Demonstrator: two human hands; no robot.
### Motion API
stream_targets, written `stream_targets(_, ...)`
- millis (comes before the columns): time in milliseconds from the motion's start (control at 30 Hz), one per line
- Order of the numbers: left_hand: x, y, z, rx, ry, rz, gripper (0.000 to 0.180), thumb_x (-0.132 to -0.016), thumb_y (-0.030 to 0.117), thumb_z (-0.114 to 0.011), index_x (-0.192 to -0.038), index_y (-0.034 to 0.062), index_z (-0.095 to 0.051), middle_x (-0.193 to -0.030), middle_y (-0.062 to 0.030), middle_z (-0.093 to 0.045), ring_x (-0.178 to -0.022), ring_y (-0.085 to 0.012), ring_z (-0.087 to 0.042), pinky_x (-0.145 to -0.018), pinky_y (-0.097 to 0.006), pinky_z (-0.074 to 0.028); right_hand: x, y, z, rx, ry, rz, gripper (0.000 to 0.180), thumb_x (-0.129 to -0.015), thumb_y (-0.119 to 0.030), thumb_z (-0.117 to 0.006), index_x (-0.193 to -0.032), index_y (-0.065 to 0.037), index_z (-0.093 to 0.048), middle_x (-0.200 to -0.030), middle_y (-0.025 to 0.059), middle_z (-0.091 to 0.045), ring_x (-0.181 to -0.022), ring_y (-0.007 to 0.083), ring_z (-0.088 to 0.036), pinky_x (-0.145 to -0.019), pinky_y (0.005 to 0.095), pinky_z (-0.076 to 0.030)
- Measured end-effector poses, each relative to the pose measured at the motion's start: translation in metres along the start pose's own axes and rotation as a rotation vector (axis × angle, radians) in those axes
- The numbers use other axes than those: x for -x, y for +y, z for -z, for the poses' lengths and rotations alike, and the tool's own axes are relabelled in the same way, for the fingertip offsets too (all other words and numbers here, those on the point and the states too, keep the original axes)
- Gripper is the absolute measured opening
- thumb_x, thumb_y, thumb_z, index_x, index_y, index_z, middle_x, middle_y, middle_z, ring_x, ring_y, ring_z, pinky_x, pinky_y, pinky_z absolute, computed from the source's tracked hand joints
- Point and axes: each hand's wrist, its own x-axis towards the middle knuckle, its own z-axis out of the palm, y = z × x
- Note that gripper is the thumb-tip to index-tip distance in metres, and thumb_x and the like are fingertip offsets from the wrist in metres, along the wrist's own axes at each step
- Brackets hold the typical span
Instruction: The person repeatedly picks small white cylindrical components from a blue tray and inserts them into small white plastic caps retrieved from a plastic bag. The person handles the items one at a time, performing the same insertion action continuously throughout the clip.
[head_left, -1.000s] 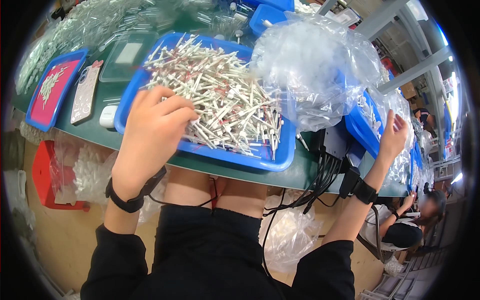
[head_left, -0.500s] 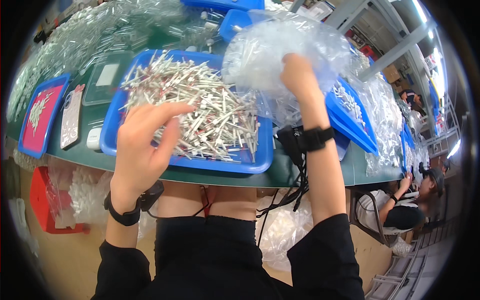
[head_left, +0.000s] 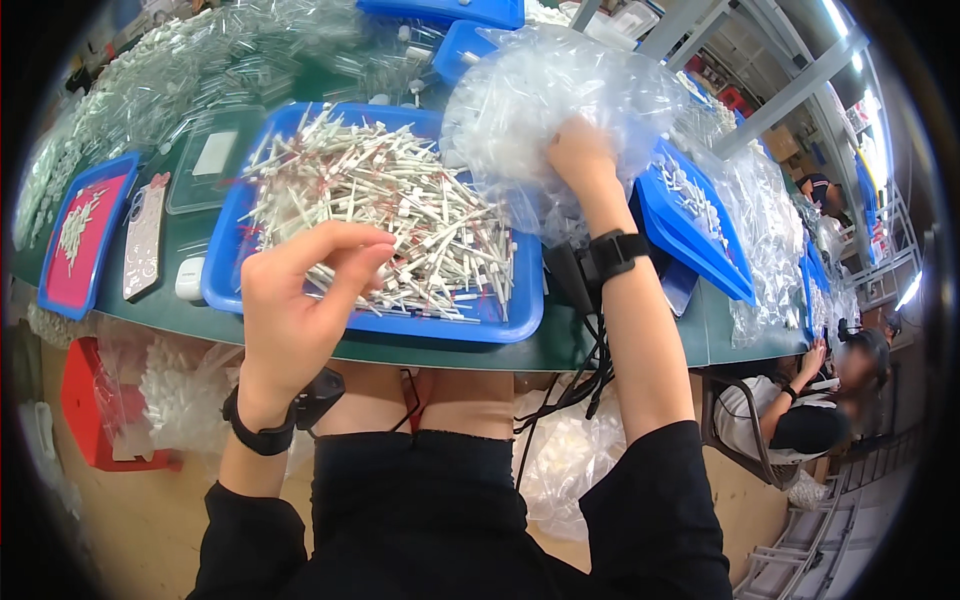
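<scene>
My left hand (head_left: 298, 300) hovers over the near left part of a large blue tray (head_left: 505, 330). Its thumb and index finger are pinched together; whatever they hold, if anything, is too small to make out. Heaped in the tray are many thin white sticks (head_left: 400, 205), some with red parts. My right hand (head_left: 583, 160) reaches into or against a clear plastic bag (head_left: 495, 115) at the tray's far right corner. Its fingertips are blurred and partly hidden, so their grip does not show. Pale contents show through the bag.
Left of the tray lie a white earphone case (head_left: 189, 279), a phone (head_left: 144, 240) and a small blue tray with a pink base (head_left: 62, 285). More blue trays (head_left: 690, 235) stand right. Clear tubes (head_left: 230, 65) cover the far table. A co-worker (head_left: 790, 415) sits at right.
My left hand has moved slightly right, and its thumb and index finger have come together. My right hand has shifted a little left and nearer, with the bag's shape changing.
</scene>
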Motion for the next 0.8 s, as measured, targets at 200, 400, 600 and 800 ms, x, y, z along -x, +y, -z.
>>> stream_targets(200,0.0,-0.01,-0.009,0.121,0.109,-0.101,0.008,-0.088,0.002,-0.059,-0.088,-0.0016,-0.066,-0.077,-0.009,-0.065,-0.066,-0.0155,-0.06,-0.062,-0.025,-0.045,0.039,-0.021,0.055,-0.201,0.46,0.22,0.022,-0.088,-0.021,-0.056,-0.092,-0.001,-0.065,-0.087,0.0186,-0.068,-0.08,0.032,-0.067,-0.073,0.0395,-0.052)
stream_targets(400,0.001,0.007,-0.011,0.274,-0.06,0.099,0.014,-0.093,0.004,-0.052,-0.096,-0.0006,-0.065,-0.076,-0.0074,-0.063,-0.065,-0.0111,-0.058,-0.059,-0.023,-0.045,0.119,-0.041,0.101,-1.125,0.05,0.229,0.02,-0.091,-0.008,-0.055,-0.106,0.003,-0.062,-0.09,0.0102,-0.066,-0.076,0.0151,-0.064,-0.069,0.0275,-0.052)
stream_targets(600,0.005,0.012,-0.026,0.319,-0.11,0.025,0.013,-0.092,0.002,-0.053,-0.099,-0.0007,-0.064,-0.075,-0.0037,-0.061,-0.065,-0.0077,-0.056,-0.055,-0.019,-0.04,0.166,-0.053,0.093,-1.602,-0.361,0.24,0.023,-0.094,-0.003,-0.051,-0.114,0.005,-0.056,-0.111,0.0111,-0.062,-0.088,0.0117,-0.059,-0.076,0.0263,-0.052)
stream_targets(800,0.007,0.015,-0.03,0.217,-0.025,-0.108,0.008,-0.084,-0.001,-0.065,-0.09,0.0021,-0.067,-0.078,-0.0042,-0.067,-0.063,-0.0082,-0.059,-0.051,-0.02,-0.04,0.181,-0.055,0.088,-1.654,-0.427,0.279,0.027,-0.095,-0.002,-0.048,-0.121,0.003,-0.044,-0.117,0.0192,-0.059,-0.104,0.019,-0.058,-0.092,0.0328,-0.047)
